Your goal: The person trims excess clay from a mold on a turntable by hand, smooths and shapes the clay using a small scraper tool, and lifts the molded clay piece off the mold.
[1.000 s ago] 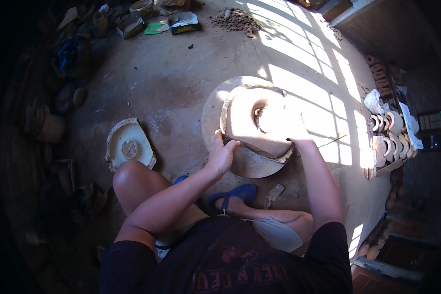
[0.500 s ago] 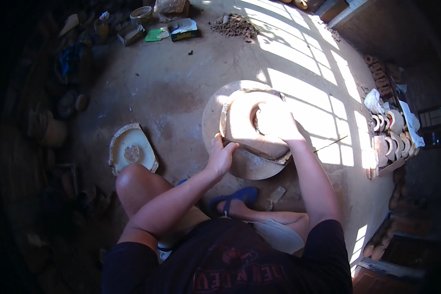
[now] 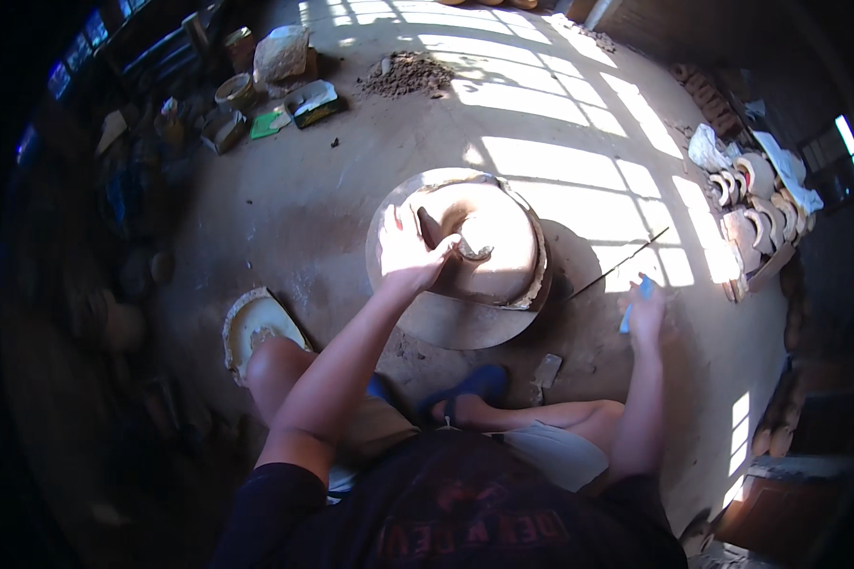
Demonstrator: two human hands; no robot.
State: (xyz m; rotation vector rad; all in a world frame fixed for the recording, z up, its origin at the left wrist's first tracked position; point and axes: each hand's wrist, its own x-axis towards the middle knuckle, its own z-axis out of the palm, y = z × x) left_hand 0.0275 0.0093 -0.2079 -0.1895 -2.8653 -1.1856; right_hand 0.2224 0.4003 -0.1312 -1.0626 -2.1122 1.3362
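Observation:
A round turntable (image 3: 446,330) stands on the floor before me, bearing a pale mould (image 3: 541,275) with smooth brown clay (image 3: 503,270) in it. A rounded hollow opens near the clay's middle. Over the left side of the clay lies my left hand (image 3: 410,248), fingers and thumb spread, holding nothing that shows. My right hand (image 3: 645,311) is off to the right, low over the floor, closed round a flat light blue piece (image 3: 646,286) whose ends stick out above and below the fingers. I cannot make out its exact kind.
Another mould half (image 3: 247,313) lies by my left knee. A thin dark stick (image 3: 621,258) is right of the turntable. Curved clay pieces (image 3: 759,228) are stacked at the right. Farther off are a heap of crumbled clay (image 3: 408,76), an open box (image 3: 311,102) and a bucket (image 3: 234,90).
My right hand has left the clay's hollow and moved right to the floor, where it holds the light blue piece. My left hand has moved from the mould's near edge up onto the clay.

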